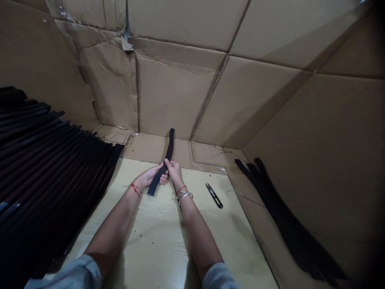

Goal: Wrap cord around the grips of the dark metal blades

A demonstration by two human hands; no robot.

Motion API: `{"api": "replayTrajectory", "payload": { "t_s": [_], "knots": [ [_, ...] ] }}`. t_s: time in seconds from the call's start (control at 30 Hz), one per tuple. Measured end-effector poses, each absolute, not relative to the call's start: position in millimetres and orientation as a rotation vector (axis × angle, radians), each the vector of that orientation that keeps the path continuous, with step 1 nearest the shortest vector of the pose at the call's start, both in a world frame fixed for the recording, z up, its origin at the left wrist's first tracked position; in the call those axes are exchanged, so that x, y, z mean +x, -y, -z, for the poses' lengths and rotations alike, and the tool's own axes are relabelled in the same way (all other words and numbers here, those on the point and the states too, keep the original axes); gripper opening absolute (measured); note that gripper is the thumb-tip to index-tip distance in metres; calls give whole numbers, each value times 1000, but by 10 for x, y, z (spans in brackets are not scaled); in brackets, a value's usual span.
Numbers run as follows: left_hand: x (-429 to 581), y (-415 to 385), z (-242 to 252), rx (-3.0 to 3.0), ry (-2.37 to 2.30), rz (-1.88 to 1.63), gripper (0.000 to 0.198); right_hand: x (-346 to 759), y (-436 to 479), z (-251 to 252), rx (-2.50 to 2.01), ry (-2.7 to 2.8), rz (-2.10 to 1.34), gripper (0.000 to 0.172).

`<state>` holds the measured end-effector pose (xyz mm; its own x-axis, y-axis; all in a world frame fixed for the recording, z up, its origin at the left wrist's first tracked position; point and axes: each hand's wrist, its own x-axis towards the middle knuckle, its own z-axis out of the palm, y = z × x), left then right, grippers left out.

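Observation:
Both hands are closed on one black fabric strip (170, 149), held above the pale table surface. My left hand (152, 175) supports the strip from the left and beneath, with fingertips showing at its right side. Pinching the strip's middle from the right is my right hand (174, 170). The strip's lower end hangs toward me, and its upper end reaches up in front of the cardboard. A pair of black thread snips (214, 196) lies on the table to the right of my right hand, touched by neither hand.
On the left, many black strips (54, 160) lie in a dense row. A few more black strips (288, 224) rest against the right cardboard side. Tall cardboard walls (177, 96) surround the pale table (156, 249). Loose threads and dark specks are scattered about.

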<state>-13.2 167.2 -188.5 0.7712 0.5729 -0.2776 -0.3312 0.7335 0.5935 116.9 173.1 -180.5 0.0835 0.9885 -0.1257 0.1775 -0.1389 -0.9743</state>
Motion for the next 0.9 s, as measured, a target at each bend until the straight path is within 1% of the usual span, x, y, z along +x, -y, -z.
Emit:
{"api": "replayTrajectory", "payload": {
  "t_s": [0.13,0.23,0.33,0.43,0.47,0.5,0.57,0.63,0.77,0.83,0.9],
  "knots": [
    [-98,-1636,1914,584,-469,-486,33,1205,-1690,1827,-1455,1184,-1196,31],
    [-97,-1585,1880,624,-475,-467,45,1210,-1627,1825,-1419,1172,-1202,31],
    [-134,-1550,1783,682,-507,-458,57,1183,-1568,1796,-1366,1175,-1206,31],
    [-200,-1536,1597,759,-576,-451,61,1123,-1536,1683,-1288,1187,-1200,25],
    [-222,-1527,1507,789,-605,-457,62,1100,-1527,1610,-1256,1192,-1194,24],
    [-240,-1507,1402,821,-635,-470,63,1078,-1515,1516,-1221,1199,-1188,26],
    [-261,-1420,1146,889,-692,-539,63,1051,-1467,1261,-1141,1220,-1178,39],
    [-261,-1245,843,960,-750,-655,55,1058,-1365,936,-1057,1255,-1183,46],
    [-243,-689,249,1037,-819,-903,43,1220,-978,275,-931,1329,-1209,45],
    [-225,-433,52,1072,-714,-868,43,1361,-740,43,-852,1375,-1259,42],
    [-185,-276,-45,990,-569,-758,43,1499,-520,-96,-794,1352,-1295,40]
  ]
}}
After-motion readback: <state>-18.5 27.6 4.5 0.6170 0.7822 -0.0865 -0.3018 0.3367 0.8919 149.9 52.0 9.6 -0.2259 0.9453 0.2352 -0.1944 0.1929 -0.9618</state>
